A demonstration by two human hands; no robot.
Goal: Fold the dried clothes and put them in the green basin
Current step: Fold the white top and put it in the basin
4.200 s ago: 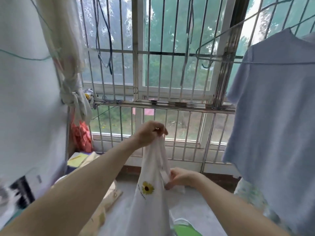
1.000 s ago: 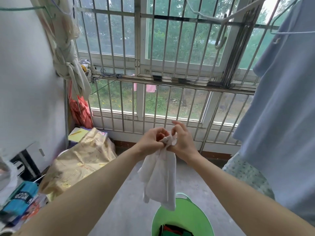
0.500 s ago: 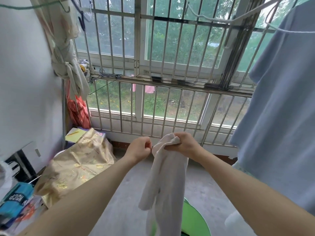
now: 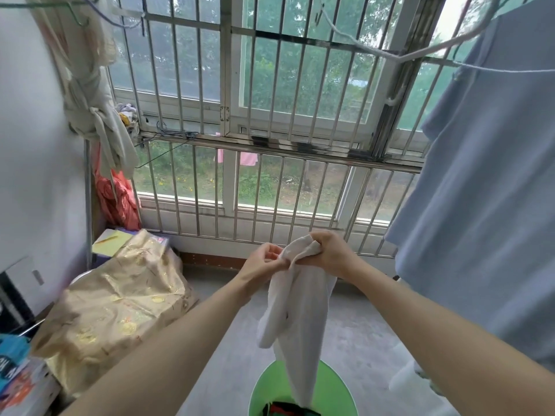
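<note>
Right now you are holding the long white fabric garment [image 4: 300, 310] up in the middle of the frame, well above the floor. Your right hand [image 4: 332, 255] is clenching its bunched top, fingers wrapped round the cloth, so its weight is hanging from that one grip. Your left hand [image 4: 264, 261] is sitting just beside it, fingers curled in and seemingly pinching the neighbouring edge. I judge that you are lining up two corners for a fold.

The garment is dangling straight down, with one loose flap sticking out leftward partway along. Its lower end is reaching into the round green plastic basin [image 4: 345, 388] at the bottom centre, where dark and red clothes [image 4: 288, 411] are already lying. Holding it over the basin is keeping the cloth off the grey concrete floor [image 4: 234, 349].

As for room, the pale blue hanging shirt [image 4: 480, 220] is crowding the right side of the frame, near your right forearm, so spreading your arms that way is likely to brush it. The gold patterned cloth-covered pile [image 4: 120, 304] is filling the lower left, apart from your left arm. The barred metal window grille [image 4: 270, 187] is standing beyond your hands. The freest space is lying straight ahead and downward, between your forearms.
</note>
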